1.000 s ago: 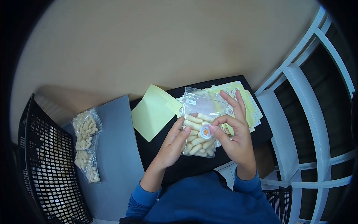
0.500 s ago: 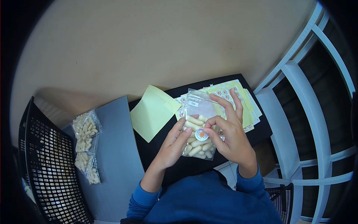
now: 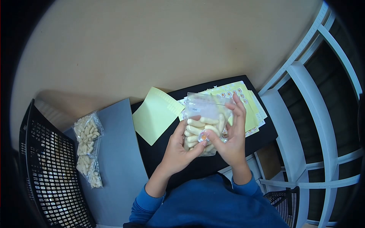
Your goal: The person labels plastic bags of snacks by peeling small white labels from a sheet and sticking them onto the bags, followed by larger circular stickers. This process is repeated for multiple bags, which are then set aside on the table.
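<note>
A clear plastic bag [image 3: 207, 121] of pale, finger-shaped snack sticks is held up in front of me between both hands. My left hand [image 3: 179, 149] grips its left side, the thumb lying across the front. My right hand [image 3: 232, 138] holds the right side, with its thumb pressed on a round white sticker [image 3: 203, 135] that bears an orange print. Both thumbs partly cover the sticker. A small white printed label [image 3: 195, 110] shows near the top of the bag. The fingers behind the bag are mostly hidden.
Sheets of round stickers [image 3: 237, 91] and a yellow backing sheet [image 3: 155, 114] lie on the black table [image 3: 152, 157]. To the left, filled bags [image 3: 88, 133] rest on a grey surface [image 3: 116, 163] beside a black perforated basket [image 3: 57, 171]. White shelving [image 3: 313, 114] stands at right.
My right hand has gone from pinching the sticker's edge to gripping the bag's side, its thumb pressing on the sticker. The bag has tilted slightly, and my left thumb has moved down to the sticker.
</note>
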`<act>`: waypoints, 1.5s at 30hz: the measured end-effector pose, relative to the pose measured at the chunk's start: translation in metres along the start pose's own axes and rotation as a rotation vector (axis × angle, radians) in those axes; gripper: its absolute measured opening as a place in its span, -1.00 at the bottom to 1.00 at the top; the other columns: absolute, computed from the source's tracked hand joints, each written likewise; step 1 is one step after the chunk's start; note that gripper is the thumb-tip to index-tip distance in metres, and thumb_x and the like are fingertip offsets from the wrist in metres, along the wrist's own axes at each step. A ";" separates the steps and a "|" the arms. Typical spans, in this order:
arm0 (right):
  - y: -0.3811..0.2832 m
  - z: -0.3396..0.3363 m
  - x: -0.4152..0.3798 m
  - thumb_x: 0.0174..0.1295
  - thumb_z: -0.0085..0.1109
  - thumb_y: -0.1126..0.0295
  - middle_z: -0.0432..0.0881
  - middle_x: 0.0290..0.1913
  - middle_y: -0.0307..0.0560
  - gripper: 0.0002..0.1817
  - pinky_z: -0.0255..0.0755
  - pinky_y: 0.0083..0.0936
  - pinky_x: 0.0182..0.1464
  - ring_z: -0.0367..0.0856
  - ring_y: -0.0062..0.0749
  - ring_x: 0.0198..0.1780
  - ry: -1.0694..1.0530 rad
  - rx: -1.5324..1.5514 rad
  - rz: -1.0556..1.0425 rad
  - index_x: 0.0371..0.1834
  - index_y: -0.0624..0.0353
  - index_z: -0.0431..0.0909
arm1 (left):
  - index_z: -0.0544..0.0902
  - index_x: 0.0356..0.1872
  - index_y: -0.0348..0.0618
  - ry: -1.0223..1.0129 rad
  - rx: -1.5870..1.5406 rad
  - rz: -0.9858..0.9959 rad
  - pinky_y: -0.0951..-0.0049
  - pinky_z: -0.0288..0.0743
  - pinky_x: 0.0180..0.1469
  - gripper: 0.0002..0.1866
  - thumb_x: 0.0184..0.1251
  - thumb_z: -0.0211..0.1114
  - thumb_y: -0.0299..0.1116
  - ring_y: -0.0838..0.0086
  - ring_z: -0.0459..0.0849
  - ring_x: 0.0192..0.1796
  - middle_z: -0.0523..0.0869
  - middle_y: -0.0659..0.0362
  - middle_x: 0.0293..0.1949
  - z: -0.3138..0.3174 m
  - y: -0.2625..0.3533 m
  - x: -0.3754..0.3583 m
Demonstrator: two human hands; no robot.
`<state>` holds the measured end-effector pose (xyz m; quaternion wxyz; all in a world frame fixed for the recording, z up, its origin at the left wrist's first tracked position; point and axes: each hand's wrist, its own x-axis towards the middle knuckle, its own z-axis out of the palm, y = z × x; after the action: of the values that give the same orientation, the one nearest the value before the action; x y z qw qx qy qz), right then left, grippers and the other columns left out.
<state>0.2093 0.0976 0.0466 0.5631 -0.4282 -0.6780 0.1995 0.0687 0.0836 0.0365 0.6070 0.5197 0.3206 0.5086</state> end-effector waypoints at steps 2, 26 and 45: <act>0.009 0.007 -0.006 -0.05 0.18 0.60 0.05 0.23 0.12 -0.29 0.22 -0.35 0.16 0.12 -0.15 0.26 0.023 0.615 0.272 0.20 0.15 0.05 | 0.18 0.15 -0.30 -0.013 0.020 0.057 0.50 0.35 0.05 -0.43 0.10 0.18 -0.56 0.51 0.45 0.02 0.45 0.09 -0.04 0.000 -0.006 0.000; 0.032 -0.081 -0.072 -0.07 0.10 0.70 0.12 0.25 0.08 -0.07 0.28 -0.40 0.15 0.26 -0.26 0.21 -0.031 0.285 0.192 0.35 0.24 -0.28 | 0.21 0.14 -0.32 -0.064 -0.254 -0.103 0.44 0.29 0.12 -0.53 0.25 0.10 -0.40 0.42 0.39 0.11 0.43 -0.04 0.03 0.013 -0.049 0.002; 0.102 -0.419 -0.542 -0.44 0.26 -0.08 0.46 -0.27 -0.03 -0.34 0.32 -0.09 -0.08 0.49 -0.07 -0.21 1.466 -1.152 0.850 -0.25 0.10 0.44 | 0.23 0.19 -0.14 0.133 1.649 -0.156 -0.08 0.13 0.16 -0.32 0.12 0.13 0.04 0.11 0.15 0.29 0.20 0.02 0.26 -0.131 -0.157 0.062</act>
<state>0.6373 -0.3711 -0.2318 0.4306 -0.8553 0.0481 -0.2841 0.0104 0.1920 -0.1386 0.0446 0.7431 0.6607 0.0967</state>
